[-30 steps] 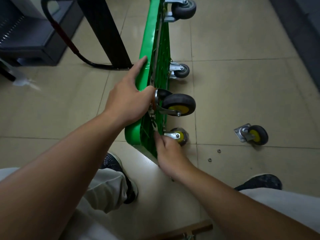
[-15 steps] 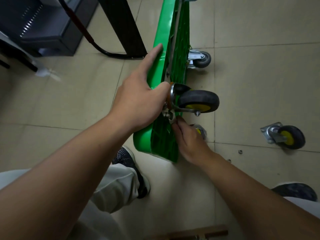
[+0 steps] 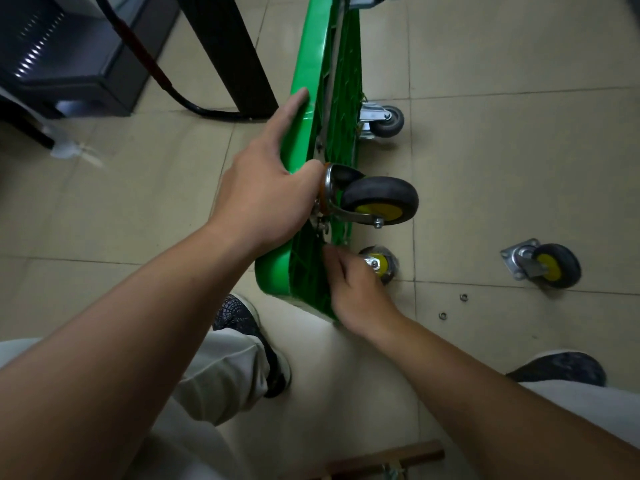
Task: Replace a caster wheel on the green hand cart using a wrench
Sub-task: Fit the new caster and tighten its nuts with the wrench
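The green hand cart [image 3: 329,64] stands on its long edge on the tiled floor, underside facing right. A black caster wheel with a yellow hub [image 3: 381,199] sits against the underside near the cart's close end. My left hand [image 3: 263,199] grips the cart's top edge, index finger straight along it, thumb pressed on the caster's metal plate. My right hand [image 3: 356,289] pinches a small fastener at the plate's lower corner; the fastener is mostly hidden by my fingertips. A loose caster [image 3: 547,266] lies on the floor to the right. No wrench is in sight.
Two small nuts [image 3: 463,297] [image 3: 442,315] lie on the floor near the loose caster. Another caster [image 3: 381,263] shows behind my right hand, and a grey one [image 3: 384,121] farther along the cart. A black post [image 3: 235,57], hose [image 3: 166,81] and cabinet [image 3: 69,53] stand left.
My right hand has risen from beside the lower caster to the bottom corner of the upper caster's plate. My left hand has kept its grip on the cart's edge.
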### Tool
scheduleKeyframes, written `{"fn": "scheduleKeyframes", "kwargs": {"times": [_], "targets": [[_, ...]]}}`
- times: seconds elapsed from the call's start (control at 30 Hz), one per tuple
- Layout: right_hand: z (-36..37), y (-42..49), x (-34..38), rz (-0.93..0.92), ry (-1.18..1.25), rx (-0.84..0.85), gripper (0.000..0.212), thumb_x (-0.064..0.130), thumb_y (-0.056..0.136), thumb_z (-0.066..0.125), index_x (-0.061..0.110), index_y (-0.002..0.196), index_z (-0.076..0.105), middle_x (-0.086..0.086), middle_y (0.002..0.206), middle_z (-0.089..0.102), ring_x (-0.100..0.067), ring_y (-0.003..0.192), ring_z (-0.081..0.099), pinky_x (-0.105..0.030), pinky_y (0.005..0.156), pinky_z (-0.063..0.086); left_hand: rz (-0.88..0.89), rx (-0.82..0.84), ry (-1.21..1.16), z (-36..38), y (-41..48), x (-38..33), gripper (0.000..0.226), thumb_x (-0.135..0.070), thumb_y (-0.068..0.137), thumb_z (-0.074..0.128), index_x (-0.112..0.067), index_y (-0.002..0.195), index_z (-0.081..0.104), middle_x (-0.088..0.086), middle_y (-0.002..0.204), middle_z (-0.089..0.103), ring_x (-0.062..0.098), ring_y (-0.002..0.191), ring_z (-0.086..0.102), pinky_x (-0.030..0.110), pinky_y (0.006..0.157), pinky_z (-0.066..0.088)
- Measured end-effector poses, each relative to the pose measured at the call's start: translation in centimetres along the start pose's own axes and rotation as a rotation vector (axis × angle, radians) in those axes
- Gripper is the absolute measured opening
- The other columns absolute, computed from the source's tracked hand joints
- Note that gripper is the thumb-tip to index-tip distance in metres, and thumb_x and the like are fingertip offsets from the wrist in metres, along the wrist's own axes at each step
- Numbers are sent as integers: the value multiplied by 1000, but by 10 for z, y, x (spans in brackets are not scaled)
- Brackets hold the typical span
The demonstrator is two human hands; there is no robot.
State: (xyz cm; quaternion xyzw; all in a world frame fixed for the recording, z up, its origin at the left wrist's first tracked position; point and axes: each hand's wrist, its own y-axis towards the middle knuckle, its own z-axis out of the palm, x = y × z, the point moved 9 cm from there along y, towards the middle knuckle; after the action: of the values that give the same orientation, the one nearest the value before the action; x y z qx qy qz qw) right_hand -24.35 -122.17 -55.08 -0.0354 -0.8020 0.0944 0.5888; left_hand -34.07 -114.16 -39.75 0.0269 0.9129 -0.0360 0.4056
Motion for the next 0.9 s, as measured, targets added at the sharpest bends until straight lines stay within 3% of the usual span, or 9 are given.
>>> {"fn": "scheduleKeyframes", "kwargs": {"times": [0.07,0.13,0.23,0.3,0.37,0.43,0.57,0.77,0.9], "targets": [[8,-8,6,169,152,55,50,59,102,30,21,95,62,1,68,63,-21,62,62,-36,56,50,-3,1,-5,-1,0,1,78,-38,74,55,-65,144,33,-15,128,61,16,100,70,46,88,59],[14,-17,12,388,366,133,52,59,102,31,15,89,54,1,49,42,-19,38,43,-27,44,37,-9,1,-9,-2,-1,1,78,-39,73,54,-65,143,33,-13,129,62,16,100,70,46,88,59],[15,-28,24,620,610,210,47,58,103,32,16,85,42,3,49,24,-12,34,23,-17,41,24,-5,7,-6,-1,-2,-1,78,-42,71,54,-67,142,32,-9,126,66,19,100,70,47,89,58],[13,-31,27,645,640,213,46,59,103,33,18,82,40,4,49,23,-9,34,20,-15,38,21,-7,13,0,-1,-4,-2,77,-42,73,54,-67,142,32,-9,125,67,19,100,69,46,90,58],[8,-34,22,598,565,140,48,59,102,34,18,78,41,5,48,28,-12,37,25,-17,40,22,-9,19,-8,0,-5,-2,77,-43,73,55,-68,142,31,-8,124,67,19,99,70,46,90,59],[-10,-37,15,413,240,-12,52,58,103,32,18,71,44,7,50,43,-16,47,42,-25,48,32,-8,27,-14,0,-4,-1,77,-43,73,56,-69,141,31,-7,121,68,20,95,71,48,87,60],[-38,-45,8,86,-156,-181,35,44,106,29,29,78,44,6,71,52,-3,63,52,-24,55,40,-9,44,-23,1,-4,-1,76,-41,77,56,-68,142,29,-5,121,66,21,90,72,49,81,61],[-26,-9,-3,-107,-216,-85,49,57,101,21,18,92,50,7,71,50,-15,66,52,-47,63,47,8,40,-18,0,0,1,76,-37,80,57,-62,147,30,-17,125,58,13,96,70,45,84,61],[-17,13,-1,-201,-138,-41,49,56,102,23,17,96,52,-1,79,59,-20,70,58,-46,65,49,8,26,-10,-2,1,1,76,-35,79,58,-62,146,33,-21,121,58,11,96,70,44,86,60]]}}
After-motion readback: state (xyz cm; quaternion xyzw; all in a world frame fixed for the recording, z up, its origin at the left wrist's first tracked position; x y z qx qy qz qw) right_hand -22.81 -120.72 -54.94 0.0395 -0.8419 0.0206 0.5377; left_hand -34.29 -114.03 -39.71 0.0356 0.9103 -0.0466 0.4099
